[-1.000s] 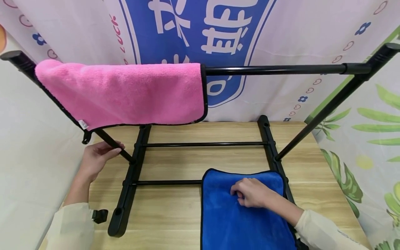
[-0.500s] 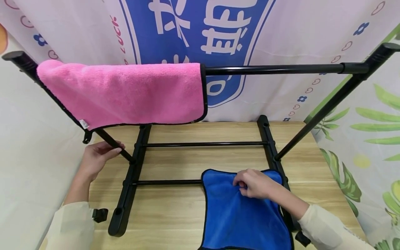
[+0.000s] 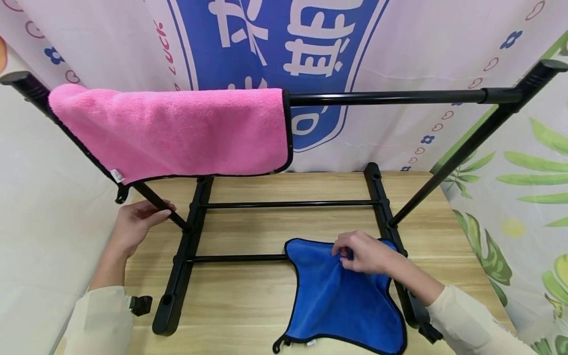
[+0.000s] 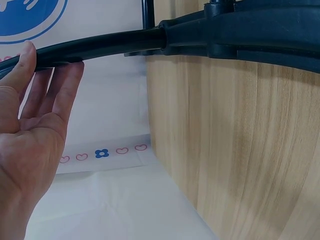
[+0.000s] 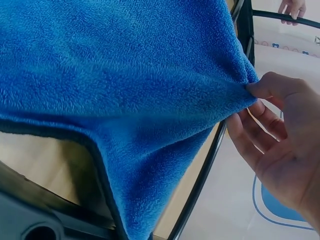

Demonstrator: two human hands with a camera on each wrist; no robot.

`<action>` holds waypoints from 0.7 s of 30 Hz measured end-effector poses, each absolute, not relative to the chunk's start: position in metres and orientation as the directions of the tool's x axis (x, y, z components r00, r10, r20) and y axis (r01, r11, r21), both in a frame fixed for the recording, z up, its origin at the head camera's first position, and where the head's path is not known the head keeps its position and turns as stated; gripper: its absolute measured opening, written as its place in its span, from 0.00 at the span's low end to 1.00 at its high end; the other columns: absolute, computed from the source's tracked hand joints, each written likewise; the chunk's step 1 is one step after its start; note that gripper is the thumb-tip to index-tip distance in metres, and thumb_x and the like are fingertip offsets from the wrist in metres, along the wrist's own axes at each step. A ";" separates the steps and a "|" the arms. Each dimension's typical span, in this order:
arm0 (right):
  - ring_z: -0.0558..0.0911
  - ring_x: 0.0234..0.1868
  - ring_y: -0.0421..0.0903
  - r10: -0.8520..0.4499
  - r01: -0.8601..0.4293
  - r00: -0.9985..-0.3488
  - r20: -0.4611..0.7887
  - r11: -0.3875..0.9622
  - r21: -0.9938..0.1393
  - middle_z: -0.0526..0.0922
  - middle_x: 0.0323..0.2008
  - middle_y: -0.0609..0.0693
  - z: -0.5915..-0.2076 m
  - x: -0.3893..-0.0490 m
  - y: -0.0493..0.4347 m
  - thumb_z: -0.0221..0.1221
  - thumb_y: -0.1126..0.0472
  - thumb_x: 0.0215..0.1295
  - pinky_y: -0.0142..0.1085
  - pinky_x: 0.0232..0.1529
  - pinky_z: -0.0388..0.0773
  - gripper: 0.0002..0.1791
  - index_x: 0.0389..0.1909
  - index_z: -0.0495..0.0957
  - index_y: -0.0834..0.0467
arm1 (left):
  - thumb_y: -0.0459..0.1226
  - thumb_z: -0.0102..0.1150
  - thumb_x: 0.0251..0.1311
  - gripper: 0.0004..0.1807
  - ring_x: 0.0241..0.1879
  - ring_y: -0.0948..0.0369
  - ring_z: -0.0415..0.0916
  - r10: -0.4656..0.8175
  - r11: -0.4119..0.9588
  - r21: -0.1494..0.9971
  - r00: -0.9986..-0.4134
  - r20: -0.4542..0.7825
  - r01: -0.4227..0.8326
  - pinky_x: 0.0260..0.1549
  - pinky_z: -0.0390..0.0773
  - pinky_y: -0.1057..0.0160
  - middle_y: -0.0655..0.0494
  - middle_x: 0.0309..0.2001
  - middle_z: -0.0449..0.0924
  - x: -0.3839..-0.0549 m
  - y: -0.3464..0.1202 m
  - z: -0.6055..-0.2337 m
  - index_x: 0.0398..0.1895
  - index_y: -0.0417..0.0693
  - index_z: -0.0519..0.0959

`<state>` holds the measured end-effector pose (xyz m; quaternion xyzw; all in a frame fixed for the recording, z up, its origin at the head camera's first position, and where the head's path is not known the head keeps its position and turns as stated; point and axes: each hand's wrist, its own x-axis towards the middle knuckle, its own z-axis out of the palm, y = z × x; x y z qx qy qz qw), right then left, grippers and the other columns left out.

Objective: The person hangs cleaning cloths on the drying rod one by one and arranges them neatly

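A pink towel (image 3: 177,133) with black edging hangs folded over the left half of the top bar of a black rack. My left hand (image 3: 133,224) holds the rack's left post (image 4: 110,44) low down, thumb on one side and fingertips on the other. At the lower right, my right hand (image 3: 366,254) pinches a blue towel (image 3: 341,305) near the middle of its far edge. The fabric gathers into a point at the fingertips (image 5: 257,89), with folds running from it. Its near left corner, with a black loop (image 3: 278,345), hangs toward the table.
The rack's feet (image 3: 179,276) stand on a wooden table (image 3: 239,310), joined by two low crossbars (image 3: 284,204). A printed curtain (image 3: 399,44) hangs behind, and leaf-patterned cloth (image 3: 523,197) covers the right side. The right half of the top bar (image 3: 381,97) is bare.
My right hand has moved up and away from me, pulling the blue towel's middle into a peak. Its near edge and loop have come into view. The left hand stays on the post.
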<state>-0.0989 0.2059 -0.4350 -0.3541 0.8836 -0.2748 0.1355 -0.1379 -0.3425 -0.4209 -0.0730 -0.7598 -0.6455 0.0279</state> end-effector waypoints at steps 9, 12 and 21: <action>0.75 0.31 0.36 -0.710 -0.557 -0.704 -0.007 0.558 -0.615 0.78 0.31 0.42 -0.429 -0.102 0.207 0.65 0.74 0.58 0.29 0.29 0.77 0.11 0.38 0.86 0.57 | 0.23 0.63 0.66 0.12 0.42 0.67 0.88 0.079 0.161 0.976 -0.988 0.136 0.147 0.43 0.85 0.70 0.59 0.41 0.90 -0.139 -0.343 -0.422 0.51 0.24 0.81; 0.76 0.31 0.37 -0.709 -0.548 -0.705 -0.012 0.555 -0.625 0.80 0.31 0.43 -0.426 -0.104 0.208 0.65 0.73 0.58 0.29 0.29 0.78 0.10 0.38 0.86 0.57 | 0.23 0.63 0.66 0.12 0.42 0.67 0.88 0.079 0.164 0.975 -0.987 0.138 0.149 0.42 0.85 0.70 0.59 0.41 0.90 -0.139 -0.343 -0.422 0.51 0.24 0.81; 0.78 0.31 0.39 -0.712 -0.571 -0.701 0.042 0.526 -0.630 0.81 0.32 0.44 -0.416 -0.111 0.209 0.65 0.74 0.58 0.28 0.26 0.79 0.10 0.38 0.87 0.59 | 0.23 0.63 0.66 0.12 0.42 0.68 0.87 0.082 0.172 0.973 -0.986 0.144 0.156 0.42 0.85 0.71 0.60 0.41 0.90 -0.139 -0.343 -0.421 0.51 0.24 0.82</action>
